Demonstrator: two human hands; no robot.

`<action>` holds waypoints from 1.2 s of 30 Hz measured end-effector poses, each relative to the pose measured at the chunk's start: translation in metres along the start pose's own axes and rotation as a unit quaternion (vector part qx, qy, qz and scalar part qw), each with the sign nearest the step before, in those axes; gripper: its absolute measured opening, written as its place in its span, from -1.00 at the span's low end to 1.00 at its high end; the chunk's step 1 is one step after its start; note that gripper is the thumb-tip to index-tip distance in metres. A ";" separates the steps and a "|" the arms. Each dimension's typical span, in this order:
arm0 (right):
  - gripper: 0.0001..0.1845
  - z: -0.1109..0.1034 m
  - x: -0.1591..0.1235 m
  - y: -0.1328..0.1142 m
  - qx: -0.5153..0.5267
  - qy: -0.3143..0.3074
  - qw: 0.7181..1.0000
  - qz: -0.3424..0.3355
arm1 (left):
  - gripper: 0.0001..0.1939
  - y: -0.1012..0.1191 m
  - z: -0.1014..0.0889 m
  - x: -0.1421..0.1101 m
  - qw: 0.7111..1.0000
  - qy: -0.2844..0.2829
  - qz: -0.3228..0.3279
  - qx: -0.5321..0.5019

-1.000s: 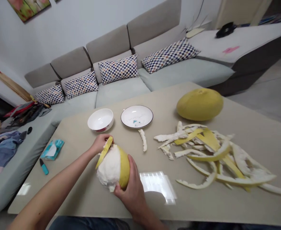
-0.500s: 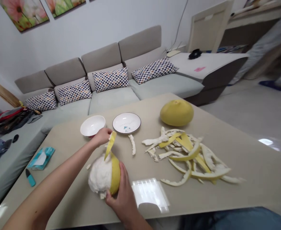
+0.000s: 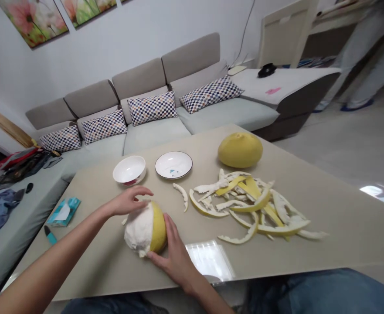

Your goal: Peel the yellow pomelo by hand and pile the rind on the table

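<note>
A half-peeled pomelo (image 3: pixel 145 228) lies on the beige table (image 3: pixel 325 205), white pith on its left side and yellow rind on its right. My right hand (image 3: pixel 175 254) holds it from the right and below, fingers against the rind. My left hand (image 3: pixel 129 201) hovers over the fruit's top, fingers spread and empty. A fresh curved strip of peel (image 3: pixel 206 209) lies to the right of the fruit, at the edge of the pile of peelings (image 3: pixel 253 205).
A whole pomelo (image 3: pixel 240 150), a white plate (image 3: pixel 173 165) and a white bowl (image 3: pixel 129 170) stand farther back. A teal tissue pack (image 3: pixel 63 210) and a small teal knife (image 3: pixel 50 234) lie at the left. A sofa runs behind; a person's legs (image 3: pixel 365 56) pass far right.
The yellow peel strip that my left hand was pulling has come off and now lies by the peel pile. My left hand has returned over the fruit, empty.
</note>
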State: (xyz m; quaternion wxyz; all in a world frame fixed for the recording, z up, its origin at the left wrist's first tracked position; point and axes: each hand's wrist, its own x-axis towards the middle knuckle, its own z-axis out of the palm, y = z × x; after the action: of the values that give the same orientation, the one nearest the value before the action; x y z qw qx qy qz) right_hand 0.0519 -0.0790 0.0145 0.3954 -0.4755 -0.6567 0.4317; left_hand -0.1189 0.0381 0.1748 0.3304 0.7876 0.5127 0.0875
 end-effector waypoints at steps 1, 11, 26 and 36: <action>0.17 -0.001 0.000 0.002 0.003 -0.007 1.000 -0.003 | -0.59 -0.005 0.000 -0.012 1.000 -0.015 0.003 0.003; -0.04 -0.001 0.010 0.011 0.155 0.022 0.988 0.020 | -0.32 -0.002 0.025 -0.054 0.959 -0.058 0.201 0.192; -0.12 0.001 0.010 0.023 0.175 0.006 0.985 0.008 | -0.59 -0.025 0.039 -0.042 0.829 0.090 0.397 0.385; -0.16 -0.003 0.015 0.023 0.141 0.005 0.990 0.000 | -0.80 -0.018 0.046 -0.029 0.760 0.194 0.455 0.421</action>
State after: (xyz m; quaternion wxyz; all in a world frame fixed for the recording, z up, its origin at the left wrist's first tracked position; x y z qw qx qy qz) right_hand 0.0576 -0.0597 -0.0048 0.4623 -0.4168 -0.5871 0.5175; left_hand -0.1240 -0.0027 0.1339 -0.2195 0.9544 0.1324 0.1534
